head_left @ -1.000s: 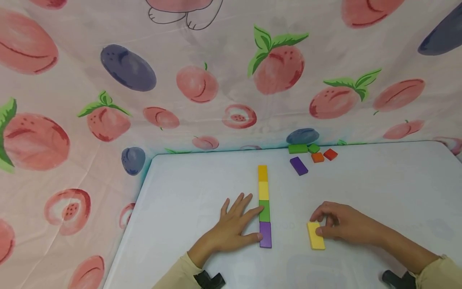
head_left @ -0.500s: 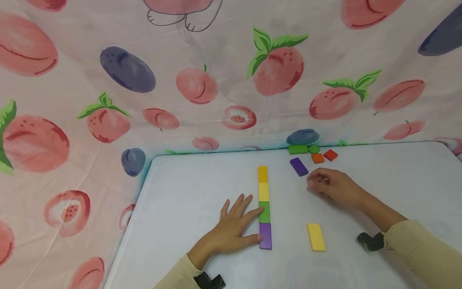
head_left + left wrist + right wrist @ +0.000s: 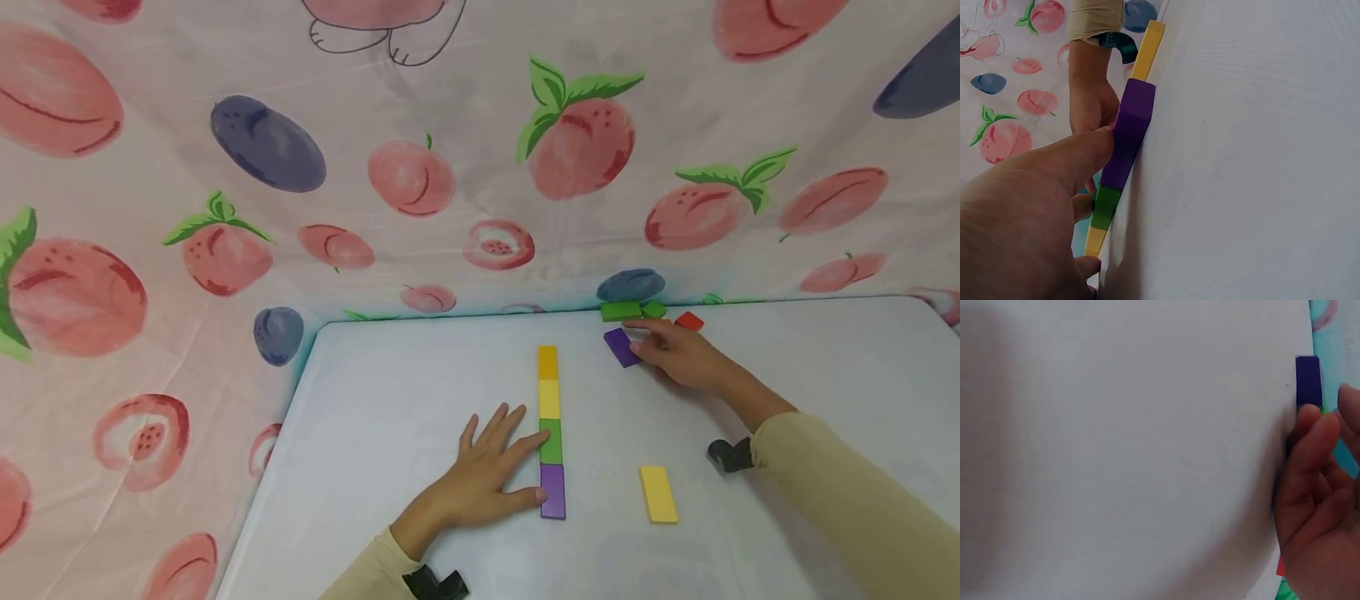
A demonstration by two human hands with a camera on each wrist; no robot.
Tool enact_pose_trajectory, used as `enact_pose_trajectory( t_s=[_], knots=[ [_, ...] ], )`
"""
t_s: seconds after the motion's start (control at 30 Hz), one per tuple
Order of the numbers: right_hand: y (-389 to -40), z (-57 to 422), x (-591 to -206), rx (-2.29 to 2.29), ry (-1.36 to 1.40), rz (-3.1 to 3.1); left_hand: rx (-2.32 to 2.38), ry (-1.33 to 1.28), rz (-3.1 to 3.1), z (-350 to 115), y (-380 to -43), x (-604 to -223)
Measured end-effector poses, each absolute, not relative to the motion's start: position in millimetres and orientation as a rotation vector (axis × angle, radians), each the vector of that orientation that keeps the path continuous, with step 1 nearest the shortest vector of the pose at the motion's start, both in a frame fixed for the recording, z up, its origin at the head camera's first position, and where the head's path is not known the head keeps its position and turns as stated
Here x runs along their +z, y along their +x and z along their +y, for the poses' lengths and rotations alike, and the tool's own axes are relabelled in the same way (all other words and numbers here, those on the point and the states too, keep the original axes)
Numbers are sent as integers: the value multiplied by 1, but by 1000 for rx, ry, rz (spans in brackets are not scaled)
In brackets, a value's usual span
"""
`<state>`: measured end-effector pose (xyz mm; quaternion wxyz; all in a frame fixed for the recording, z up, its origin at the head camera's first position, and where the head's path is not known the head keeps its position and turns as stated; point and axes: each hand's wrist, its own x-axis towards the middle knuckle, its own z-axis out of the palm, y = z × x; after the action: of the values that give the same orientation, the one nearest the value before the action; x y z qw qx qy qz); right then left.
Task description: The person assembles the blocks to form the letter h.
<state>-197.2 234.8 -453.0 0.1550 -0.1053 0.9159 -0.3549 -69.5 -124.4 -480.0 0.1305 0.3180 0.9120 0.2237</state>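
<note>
Four-coloured blocks form a straight row: an orange-yellow block [image 3: 547, 362] at the far end, then a yellow block [image 3: 550, 400], a green block [image 3: 552, 450] and a purple block [image 3: 552, 492]. My left hand [image 3: 487, 479] lies spread beside this row, its index fingertip on the green block and its thumb against the near purple one. At the back, my right hand [image 3: 682, 358] reaches over a loose dark purple block [image 3: 618, 346], thumb at its right edge and index finger stretched past it. A yellow block [image 3: 658, 496] lies alone on the right.
Behind the right hand are a long green block [image 3: 620, 312], a small green block [image 3: 654, 309] and a red block [image 3: 689, 321]. An orange block there is hidden by the hand. The white table [image 3: 420, 367] meets a fruit-print cloth [image 3: 450, 183] at its back and left edges.
My right hand has let go of the lone yellow block and moved away to the loose blocks at the back, now covering the orange one. My left hand has stayed in place.
</note>
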Motion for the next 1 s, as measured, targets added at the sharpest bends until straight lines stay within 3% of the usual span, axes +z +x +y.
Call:
enact_pose_trajectory(
  t_s=[0.6, 1.0],
  knots=[
    [-193, 230, -452, -850, -539, 2652, 669, 912, 2636, -125, -69, -481],
    [-183, 234, -460, -983, -407, 2674, 662, 922, 2648, -125, -69, -481]
  ],
)
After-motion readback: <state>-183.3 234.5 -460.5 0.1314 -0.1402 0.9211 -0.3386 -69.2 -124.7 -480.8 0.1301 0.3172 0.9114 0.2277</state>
